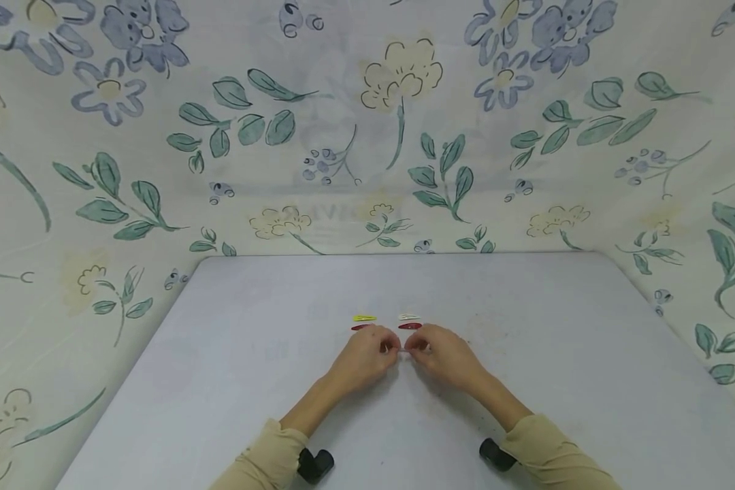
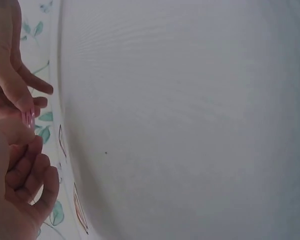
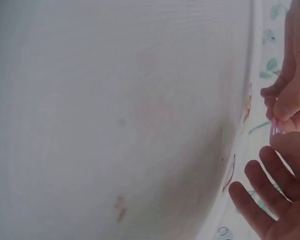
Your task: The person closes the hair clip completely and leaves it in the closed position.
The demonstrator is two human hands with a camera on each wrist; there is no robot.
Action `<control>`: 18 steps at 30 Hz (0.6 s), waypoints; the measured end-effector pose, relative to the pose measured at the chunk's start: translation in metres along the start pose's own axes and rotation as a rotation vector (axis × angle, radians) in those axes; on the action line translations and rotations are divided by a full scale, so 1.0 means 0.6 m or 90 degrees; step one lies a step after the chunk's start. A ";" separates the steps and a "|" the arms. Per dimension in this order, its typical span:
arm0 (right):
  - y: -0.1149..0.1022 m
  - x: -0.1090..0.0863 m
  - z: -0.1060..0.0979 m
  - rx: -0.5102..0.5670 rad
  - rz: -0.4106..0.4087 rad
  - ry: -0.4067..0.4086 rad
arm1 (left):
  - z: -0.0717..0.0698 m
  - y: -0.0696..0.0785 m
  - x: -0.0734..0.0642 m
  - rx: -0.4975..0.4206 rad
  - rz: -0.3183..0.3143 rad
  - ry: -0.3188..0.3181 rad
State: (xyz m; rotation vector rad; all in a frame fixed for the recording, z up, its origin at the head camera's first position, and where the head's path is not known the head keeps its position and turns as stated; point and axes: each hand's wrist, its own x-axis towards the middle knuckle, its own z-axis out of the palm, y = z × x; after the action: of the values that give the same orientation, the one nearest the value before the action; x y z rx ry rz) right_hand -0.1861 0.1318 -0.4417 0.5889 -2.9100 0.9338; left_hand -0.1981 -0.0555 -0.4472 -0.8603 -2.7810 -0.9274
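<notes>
Between my two hands is a small pink hair clip [image 2: 28,119], pinched at one end by the thumb and fingers of my left hand [image 1: 363,357] and at the other by those of my right hand [image 1: 448,357]. The pink hair clip [image 3: 276,127] is held a little above the table, and fingertips cover its ends. In the right wrist view, the other fingers of my right hand [image 3: 280,200] are spread. Just beyond the hands lie a yellow hair clip [image 1: 364,318], a white hair clip [image 1: 409,317] and two red hair clips, one left [image 1: 358,327] and one right [image 1: 410,326].
The white table [image 1: 251,306] extends around the hands. A floral cloth [image 1: 331,156] hangs behind it and along both sides. Black wrist devices show at the left sleeve [image 1: 260,452] and the right sleeve [image 1: 545,446].
</notes>
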 end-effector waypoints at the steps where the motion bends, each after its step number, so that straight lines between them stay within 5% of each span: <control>1: -0.001 0.000 -0.001 0.004 -0.001 0.009 | 0.000 0.000 0.001 -0.001 0.006 0.012; 13: 0.000 0.002 -0.019 0.118 -0.065 0.098 | -0.006 0.014 0.011 -0.050 0.055 0.168; 18: -0.004 0.005 -0.028 0.157 -0.082 0.118 | -0.015 0.016 0.015 -0.101 0.065 0.198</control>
State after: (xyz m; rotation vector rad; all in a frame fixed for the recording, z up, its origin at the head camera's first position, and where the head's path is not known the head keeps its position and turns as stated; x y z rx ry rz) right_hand -0.1895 0.1384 -0.4263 0.6535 -2.5812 1.2642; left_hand -0.2014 -0.0497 -0.4328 -0.7908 -2.4053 -1.1641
